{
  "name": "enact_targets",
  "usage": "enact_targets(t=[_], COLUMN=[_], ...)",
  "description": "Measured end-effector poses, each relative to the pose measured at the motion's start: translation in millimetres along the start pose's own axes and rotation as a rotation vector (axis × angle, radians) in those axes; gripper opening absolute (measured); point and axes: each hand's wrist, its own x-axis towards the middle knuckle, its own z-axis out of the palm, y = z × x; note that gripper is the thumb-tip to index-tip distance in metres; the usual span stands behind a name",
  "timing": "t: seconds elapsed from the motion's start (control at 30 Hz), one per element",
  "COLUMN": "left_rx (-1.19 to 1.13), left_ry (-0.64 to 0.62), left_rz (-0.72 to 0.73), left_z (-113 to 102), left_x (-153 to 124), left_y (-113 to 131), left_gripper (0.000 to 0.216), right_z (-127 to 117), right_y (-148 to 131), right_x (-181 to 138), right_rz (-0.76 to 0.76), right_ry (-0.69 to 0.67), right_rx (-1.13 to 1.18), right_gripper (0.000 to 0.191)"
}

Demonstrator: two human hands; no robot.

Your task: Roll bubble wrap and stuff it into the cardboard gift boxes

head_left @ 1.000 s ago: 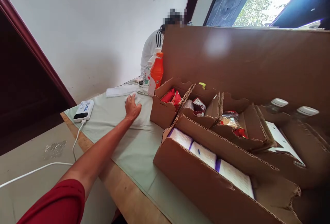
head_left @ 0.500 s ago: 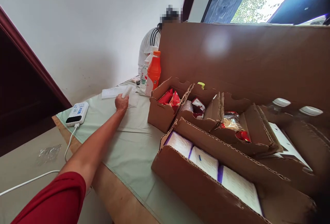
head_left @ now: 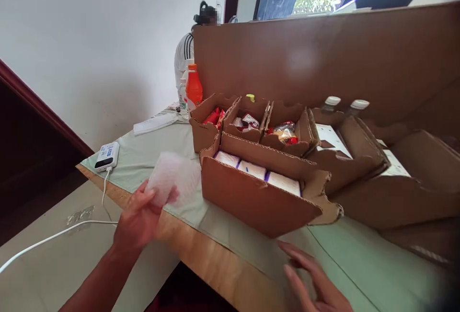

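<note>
My left hand [head_left: 138, 218] is closed around the edge of a translucent, textured piece that looks like bubble wrap [head_left: 174, 175]. It is raised over the near left part of the table, fingers partly showing through the sheet. Low on the right, my right hand [head_left: 318, 281] is open, thumb and fingers apart with nothing between them. In front of it stands a long cardboard box [head_left: 251, 197] with several white packs with purple bands [head_left: 251, 169] lined up inside. Farther back on the green cloth lies a flat white stack of sheets [head_left: 154, 124].
Behind the long box, a row of cardboard bins holds red packets [head_left: 215, 118] and other wrapped goods. An orange bottle [head_left: 194, 86] stands at the row's left end. A power bank [head_left: 107, 156] with a white cable lies near the table's left edge. A person [head_left: 185, 48] is beyond the cardboard panel [head_left: 305, 58].
My left hand has drawn back toward me from the white sheets, bringing the bubble wrap with it. My right hand has come into view at lower right. The view has shifted right.
</note>
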Motion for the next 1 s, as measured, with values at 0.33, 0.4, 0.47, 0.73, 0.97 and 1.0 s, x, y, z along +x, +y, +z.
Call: enact_targets(t=[0.33, 0.4, 0.47, 0.73, 0.97, 1.0], left_rx=[-0.193, -0.113, 0.053, 0.577, 0.953, 0.972], left_ry=[-0.579, -0.599, -0.559, -0.848, -1.24, -1.217], left_rz=[-0.705, -0.689, -0.536, 0.107, 0.004, -0.067], left_z=[21, 17, 9, 58, 62, 52], left_x=[-78, -73, -65, -43, -22, -19], left_y=[-75, -86, -88, -40, -64, -65], left_gripper=[0.04, 0.043, 0.046, 0.074, 0.01, 0.01], right_z=[69, 43, 14, -23, -68, -74], right_y=[-73, -68, -65, -119, -97, -88], right_x=[-12, -10, -9, 28, -4, -13], right_rz=[0.461, 0.498, 0.451, -0.161, 0.071, 0.184], right_ry=[-0.11, 0.02, 0.103, -0.261, 0.227, 0.351], right_rx=[0.924, 0.833, 0.665, 0.088, 0.029, 0.062], right_gripper=[0.084, 0.055, 0.035, 0.024, 0.009, 0.012])
